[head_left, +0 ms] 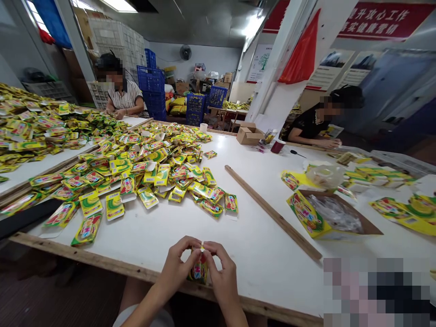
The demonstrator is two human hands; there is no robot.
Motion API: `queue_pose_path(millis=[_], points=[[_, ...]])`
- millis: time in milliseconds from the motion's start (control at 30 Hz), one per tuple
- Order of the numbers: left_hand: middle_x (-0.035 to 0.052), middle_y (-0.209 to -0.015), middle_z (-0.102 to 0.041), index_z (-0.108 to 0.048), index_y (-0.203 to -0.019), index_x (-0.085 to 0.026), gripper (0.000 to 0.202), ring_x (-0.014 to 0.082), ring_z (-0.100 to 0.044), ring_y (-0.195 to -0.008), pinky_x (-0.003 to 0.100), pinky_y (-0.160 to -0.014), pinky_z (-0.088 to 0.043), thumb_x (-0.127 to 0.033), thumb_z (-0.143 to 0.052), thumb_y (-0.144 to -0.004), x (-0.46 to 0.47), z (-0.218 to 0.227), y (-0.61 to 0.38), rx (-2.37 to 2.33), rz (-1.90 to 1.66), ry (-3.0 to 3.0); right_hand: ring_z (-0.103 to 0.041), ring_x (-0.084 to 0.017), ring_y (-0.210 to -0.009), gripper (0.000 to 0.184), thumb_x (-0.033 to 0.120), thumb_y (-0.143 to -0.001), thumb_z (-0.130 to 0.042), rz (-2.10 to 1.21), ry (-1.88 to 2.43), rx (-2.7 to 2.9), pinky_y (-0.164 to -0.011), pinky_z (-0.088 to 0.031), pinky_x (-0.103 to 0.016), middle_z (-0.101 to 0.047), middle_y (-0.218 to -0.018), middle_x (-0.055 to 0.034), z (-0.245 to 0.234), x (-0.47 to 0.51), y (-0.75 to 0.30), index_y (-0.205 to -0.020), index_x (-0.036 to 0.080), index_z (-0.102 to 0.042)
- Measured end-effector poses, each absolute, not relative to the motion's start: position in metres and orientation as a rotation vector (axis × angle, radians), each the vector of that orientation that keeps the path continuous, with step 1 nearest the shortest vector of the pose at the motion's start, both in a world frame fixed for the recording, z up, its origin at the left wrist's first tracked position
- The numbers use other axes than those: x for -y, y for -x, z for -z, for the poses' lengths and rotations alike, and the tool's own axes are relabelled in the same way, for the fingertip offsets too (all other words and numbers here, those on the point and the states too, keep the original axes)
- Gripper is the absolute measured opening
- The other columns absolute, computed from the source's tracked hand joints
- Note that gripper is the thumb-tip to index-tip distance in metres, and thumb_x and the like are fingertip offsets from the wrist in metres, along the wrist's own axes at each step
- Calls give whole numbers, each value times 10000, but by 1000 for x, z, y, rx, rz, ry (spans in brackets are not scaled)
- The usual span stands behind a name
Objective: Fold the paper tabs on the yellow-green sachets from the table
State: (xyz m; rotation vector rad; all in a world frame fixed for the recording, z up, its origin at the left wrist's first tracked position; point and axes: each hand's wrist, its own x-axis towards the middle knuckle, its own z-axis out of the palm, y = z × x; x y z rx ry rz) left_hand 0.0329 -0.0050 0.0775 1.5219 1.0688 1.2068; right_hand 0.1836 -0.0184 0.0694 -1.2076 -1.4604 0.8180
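Note:
Both my hands hold one small yellow-green printed carton [199, 269] over the near edge of the white table [259, 240]. My left hand [177, 267] pinches its top left side. My right hand [220, 270] pinches its top right side, fingers curled. A large heap of the same flat yellow cartons [143, 172] covers the table's left half, in front of me and to the left.
A long wooden strip [272, 212] lies diagonally on the table. An open cardboard box [335, 215] with clear plastic bags sits to the right. Two other people sit at the table's far left and far right. Blue crates [151, 86] stand behind.

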Motion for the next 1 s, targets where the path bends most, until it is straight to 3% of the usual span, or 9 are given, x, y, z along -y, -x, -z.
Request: queue_pose_path(millis=[267, 533, 800, 900, 1000], points=[[44, -807, -686, -654, -861, -166, 132, 194, -642, -776, 282, -723, -499, -278, -587, -842, -1, -82, -40, -1171, -1180, -1386, -618, -178, -711, 173, 319, -870, -566, -823, 1325, 1399, -670, -479, -254, -687, -779, -38, -82, 12, -179, -840, 181, -665], [40, -799, -686, -673, -856, -172, 178, 190, -629, -767, 282, -713, -486, -305, -556, -878, -8, -82, -41, -1185, -1167, -1460, -593, -169, -685, 209, 364, -873, -563, -862, 1361, 1373, -621, -455, -236, -674, -748, -26, -86, 6, -179, -821, 182, -653], [66, -902, -673, -706, -899, -183, 130, 205, -628, -876, 310, -797, -493, -264, -614, -852, -1, -72, -30, -1012, -1171, -1549, -659, -204, -824, 188, 357, -864, -580, -959, 1217, 1382, -747, -511, -276, -704, -862, -53, -67, 14, -177, -894, 194, -669], [74, -967, -668, -678, -1014, -204, 186, 206, -628, -902, 322, -802, -509, -284, -579, -877, -2, -73, -28, -1025, -1129, -1595, -661, -226, -825, 259, 435, -852, -567, -893, 1294, 1348, -743, -526, -300, -709, -861, -65, -68, 23, -195, -866, 201, -678], [90, -1148, -598, -611, -1120, -239, 261, 243, -578, -1053, 368, -849, -508, -278, -589, -862, -18, -71, -11, -1232, -1224, -1698, -662, -253, -774, 348, 553, -809, -553, -678, 1524, 1294, -703, -536, -333, -713, -844, -73, -77, 47, -253, -810, 235, -694]])
